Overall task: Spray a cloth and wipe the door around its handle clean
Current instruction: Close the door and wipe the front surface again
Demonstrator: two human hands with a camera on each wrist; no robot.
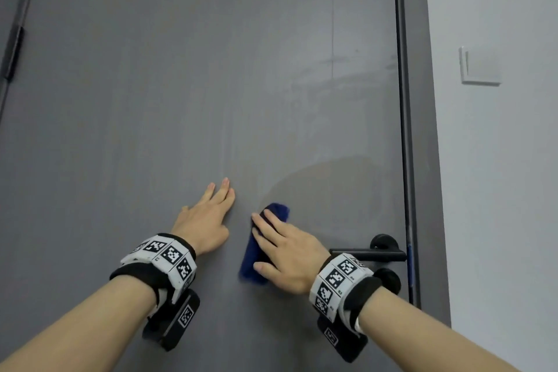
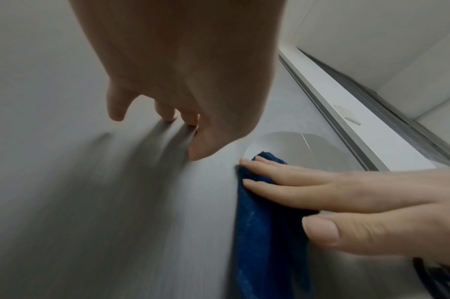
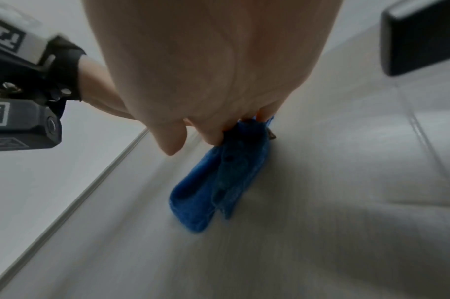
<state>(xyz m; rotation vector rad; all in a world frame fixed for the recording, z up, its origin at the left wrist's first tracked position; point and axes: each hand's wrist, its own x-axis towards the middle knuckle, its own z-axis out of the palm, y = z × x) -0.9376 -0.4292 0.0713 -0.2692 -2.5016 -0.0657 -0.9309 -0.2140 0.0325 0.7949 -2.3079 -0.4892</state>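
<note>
Here the right hand (image 1: 290,254) lies flat over the cloth (image 1: 262,244), its fingers (image 2: 282,176) straight and close together, pressing the blue fabric against the door (image 1: 181,84); the thumb (image 2: 346,228) stretches along the cloth's lower part, so the hand presses rather than clenches. In the right wrist view the fingertips bear down on the cloth's upper portion, though how far they bend there is hard to read under the palm. The cloth is folded into a long narrow strip, its long axis running nearly up and down the door with a slight lean, the top end tipped toward the handle side. Its upper end pokes out just past the fingertips and its lower end reaches below the thumb. The left hand (image 1: 208,217) is released and holds nothing: its fingers (image 2: 167,111) are extended, their tips touching the bare door just to the left of the cloth, apart from it. The black lever handle (image 1: 371,254) sits just behind the right wrist, on the side away from the left hand, its bar lying level and pointing toward the right hand. Above the fingertips of the right hand, a curved darker patch with a clear edge (image 1: 332,187) shows on the door, with fainter streaks higher up. Beyond the handle, on the wall past the frame, sits a white switch (image 1: 480,66).
</note>
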